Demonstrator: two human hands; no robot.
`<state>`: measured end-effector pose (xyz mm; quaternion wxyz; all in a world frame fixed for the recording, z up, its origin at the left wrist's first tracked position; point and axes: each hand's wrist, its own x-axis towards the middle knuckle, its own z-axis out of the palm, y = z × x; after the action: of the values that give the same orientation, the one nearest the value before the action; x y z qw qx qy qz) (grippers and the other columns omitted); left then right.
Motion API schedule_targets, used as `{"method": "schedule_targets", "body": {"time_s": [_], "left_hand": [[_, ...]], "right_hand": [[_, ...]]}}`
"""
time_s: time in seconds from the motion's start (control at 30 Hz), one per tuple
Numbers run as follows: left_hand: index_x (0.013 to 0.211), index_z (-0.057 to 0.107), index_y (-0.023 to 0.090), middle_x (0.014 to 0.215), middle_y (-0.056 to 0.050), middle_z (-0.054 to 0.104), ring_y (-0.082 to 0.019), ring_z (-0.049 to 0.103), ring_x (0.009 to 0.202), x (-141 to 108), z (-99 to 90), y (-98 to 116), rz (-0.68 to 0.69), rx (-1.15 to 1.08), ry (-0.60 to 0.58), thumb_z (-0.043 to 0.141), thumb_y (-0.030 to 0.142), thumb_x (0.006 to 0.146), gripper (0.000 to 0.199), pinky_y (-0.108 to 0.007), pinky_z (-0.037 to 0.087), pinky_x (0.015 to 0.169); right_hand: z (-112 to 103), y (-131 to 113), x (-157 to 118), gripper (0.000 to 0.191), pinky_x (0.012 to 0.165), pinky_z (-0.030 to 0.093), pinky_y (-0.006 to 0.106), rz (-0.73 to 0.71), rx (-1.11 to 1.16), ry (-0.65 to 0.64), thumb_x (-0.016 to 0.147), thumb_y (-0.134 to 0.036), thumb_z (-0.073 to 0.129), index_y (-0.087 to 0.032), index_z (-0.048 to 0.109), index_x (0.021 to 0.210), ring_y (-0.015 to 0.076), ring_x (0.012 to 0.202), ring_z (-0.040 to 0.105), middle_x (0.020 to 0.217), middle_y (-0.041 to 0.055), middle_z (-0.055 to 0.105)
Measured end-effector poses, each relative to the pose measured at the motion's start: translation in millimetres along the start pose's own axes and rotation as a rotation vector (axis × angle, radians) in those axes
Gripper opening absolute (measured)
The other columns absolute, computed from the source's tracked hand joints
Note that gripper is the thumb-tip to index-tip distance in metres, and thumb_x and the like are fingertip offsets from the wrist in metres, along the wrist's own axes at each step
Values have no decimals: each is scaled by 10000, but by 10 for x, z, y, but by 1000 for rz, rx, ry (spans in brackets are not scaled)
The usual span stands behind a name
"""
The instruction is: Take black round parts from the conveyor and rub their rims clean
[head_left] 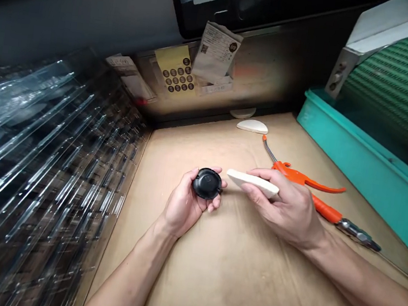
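Observation:
In the middle of the head view, my left hand is closed around the edge of a round black plastic part, its dished face turned up. My right hand pinches a flat, off-white pad with a curved edge, between thumb and fingers. A small gap separates the pad from the black part. Just beyond my right hand lies an orange air blow gun with a bent metal nozzle; my hand and wrist cover some of it.
Stacked clear plastic trays line the left side. A teal bin borders the right, with a green ridged surface above. Another off-white half-round pad lies at the back of the cardboard. Labels and a yellow sticker sheet hang behind.

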<state>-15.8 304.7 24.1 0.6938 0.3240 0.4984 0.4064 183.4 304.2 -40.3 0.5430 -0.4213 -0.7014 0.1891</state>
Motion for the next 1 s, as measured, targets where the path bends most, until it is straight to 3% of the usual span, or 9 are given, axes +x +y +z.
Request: {"method": "schedule_targets", "body": {"time_s": [0.1, 0.2, 0.37, 0.57, 0.77, 0.87, 1.0], "left_hand": [[1203, 607, 100, 758, -65, 609, -153, 574, 575, -25, 42, -29, 7, 62, -2, 308, 438, 1010, 491, -239, 392, 513], [1159, 625, 85, 700, -55, 582, -143, 543, 542, -55, 91, -62, -23, 54, -21, 295, 411, 1014, 486, -236, 381, 496], [1105, 641, 88, 735, -46, 586, -113, 503, 514, -82, 108, -91, -57, -3, -22, 309, 416, 1013, 475, -225, 362, 475], [1109, 622, 107, 666, -46, 553, -139, 492, 539, -78, 93, -107, -49, 77, -79, 318, 468, 1007, 483, -248, 325, 510], [1145, 621, 84, 757, -47, 567, -109, 453, 551, -103, 139, -81, -44, 49, 2, 372, 444, 1005, 459, -233, 353, 485], [1192, 602, 79, 729, -46, 556, -124, 486, 554, -96, 131, -74, -52, 55, -43, 339, 447, 1013, 487, -241, 339, 502], [1204, 591, 79, 692, -56, 560, -137, 499, 560, -86, 94, -107, -42, 101, -92, 331, 487, 1014, 520, -253, 350, 529]], "right_hand": [[20, -123, 7, 234, 733, 513, 154, -90, 131, -18, 917, -236, 678, -119, 625, 1112, 53, 807, 655, 927, 14, 710], [55, -198, -14, 245, 873, 532, 209, -94, 235, -100, 940, -228, 639, -112, 606, 1154, 101, 997, 665, 1078, 65, 707], [5, -195, -16, 174, 728, 529, 256, -116, 308, -284, 943, -226, 598, -153, 625, 1099, 120, 865, 661, 953, 26, 709], [-18, -163, 1, 236, 762, 511, 243, -104, 175, -154, 944, -226, 611, -147, 608, 1166, 102, 918, 669, 1077, 21, 712], [-58, -237, 9, 263, 754, 531, 303, -216, 174, -342, 970, -271, 551, -136, 616, 1186, 170, 959, 675, 1137, 87, 708], [-96, -221, 32, 237, 680, 502, 312, -207, 103, -320, 965, -260, 544, -123, 640, 1132, 168, 861, 673, 1008, 70, 713], [-104, -193, 46, 216, 688, 490, 299, -160, 47, -212, 966, -251, 559, -137, 635, 1132, 136, 843, 666, 1009, 32, 711]]}}
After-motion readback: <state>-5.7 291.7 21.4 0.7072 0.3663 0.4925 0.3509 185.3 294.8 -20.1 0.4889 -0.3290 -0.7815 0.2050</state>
